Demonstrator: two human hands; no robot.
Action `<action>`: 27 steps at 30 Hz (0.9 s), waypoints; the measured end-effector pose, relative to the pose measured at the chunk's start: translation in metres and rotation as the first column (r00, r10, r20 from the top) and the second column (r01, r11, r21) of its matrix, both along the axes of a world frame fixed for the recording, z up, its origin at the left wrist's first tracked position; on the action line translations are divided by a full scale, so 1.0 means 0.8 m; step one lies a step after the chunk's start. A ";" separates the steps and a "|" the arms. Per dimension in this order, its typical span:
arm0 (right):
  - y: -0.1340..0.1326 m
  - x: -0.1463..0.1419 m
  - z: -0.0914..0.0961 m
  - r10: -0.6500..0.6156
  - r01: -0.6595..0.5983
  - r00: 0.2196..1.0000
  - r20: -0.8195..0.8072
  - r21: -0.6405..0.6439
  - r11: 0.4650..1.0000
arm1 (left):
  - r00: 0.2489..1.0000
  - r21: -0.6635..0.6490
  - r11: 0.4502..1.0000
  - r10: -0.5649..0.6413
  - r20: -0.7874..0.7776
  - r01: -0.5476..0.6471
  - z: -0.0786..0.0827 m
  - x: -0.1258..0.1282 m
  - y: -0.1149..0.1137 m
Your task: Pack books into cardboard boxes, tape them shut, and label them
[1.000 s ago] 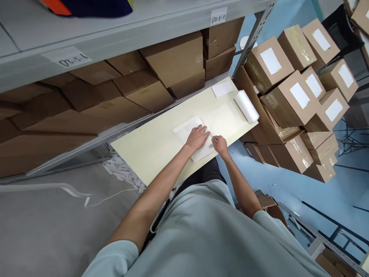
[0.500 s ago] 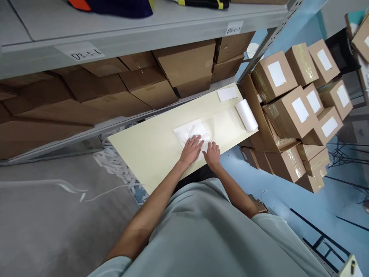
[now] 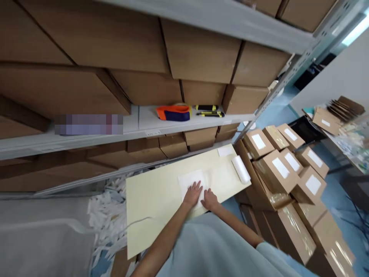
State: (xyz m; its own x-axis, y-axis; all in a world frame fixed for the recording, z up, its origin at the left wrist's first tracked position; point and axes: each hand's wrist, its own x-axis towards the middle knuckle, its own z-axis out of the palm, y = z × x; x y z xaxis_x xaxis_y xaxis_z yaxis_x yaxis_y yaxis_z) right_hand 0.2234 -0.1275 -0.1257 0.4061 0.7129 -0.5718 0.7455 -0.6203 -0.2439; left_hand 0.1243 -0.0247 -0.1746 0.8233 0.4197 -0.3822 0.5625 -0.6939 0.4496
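On the pale yellow board (image 3: 155,200) lies a flat white packet (image 3: 187,180), thin like paper or plastic film. My left hand (image 3: 192,194) rests on it with the fingers stretched and spread, pressing it down. At the packet's right edge is my right hand (image 3: 210,199), its fingers curled and closed; what they pinch is hidden. A see-through film seems to stick out just beyond the packet's right side. Farther right on the board lies a white roll (image 3: 241,169), and a small white slip (image 3: 225,151) is near the far corner.
Cardboard boxes (image 3: 201,63) fill the shelves ahead. An orange and blue tape dispenser (image 3: 173,113) and yellow-black cutters (image 3: 210,114) lie on the shelf edge (image 3: 184,125). Labelled boxes (image 3: 280,167) are stacked right of the board. Paper scraps (image 3: 108,215) heap at its left.
My view has tilted up, so the tape dispenser and cutters on the shelf now show fully. Both hands stay on the packet, the right one still curled at its edge.
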 end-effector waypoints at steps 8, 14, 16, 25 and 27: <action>0.148 0.195 0.120 0.188 -0.230 0.972 0.139 0.436 0.870 | 0.958 0.108 0.957 0.256 0.127 -0.270 0.082 0.102 0.076; 0.297 0.301 0.242 0.240 -0.453 0.891 0.384 0.737 0.502 | 0.695 0.186 0.820 0.311 0.649 -0.541 0.217 0.202 0.194; 0.317 0.313 0.253 0.267 -0.506 0.861 0.433 0.674 0.538 | 0.568 0.183 0.766 0.271 0.777 -0.616 0.250 0.212 0.212; 0.319 0.324 0.249 0.309 -0.569 0.809 0.501 0.533 0.626 | 0.772 0.241 0.760 0.483 0.412 -0.604 0.162 0.181 0.159; 0.323 0.330 0.249 0.315 -0.561 0.818 0.481 0.550 0.619 | 0.808 0.205 0.794 0.501 0.310 -0.572 0.117 0.172 0.132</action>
State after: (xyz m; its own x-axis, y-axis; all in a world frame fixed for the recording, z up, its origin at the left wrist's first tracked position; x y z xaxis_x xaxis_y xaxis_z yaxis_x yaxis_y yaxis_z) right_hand 0.4870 0.1311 0.0733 0.0031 0.9805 0.1967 0.9884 0.0269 -0.1494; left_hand 0.2620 0.0806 -0.0806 0.4799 0.8772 -0.0132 0.7866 -0.4236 0.4492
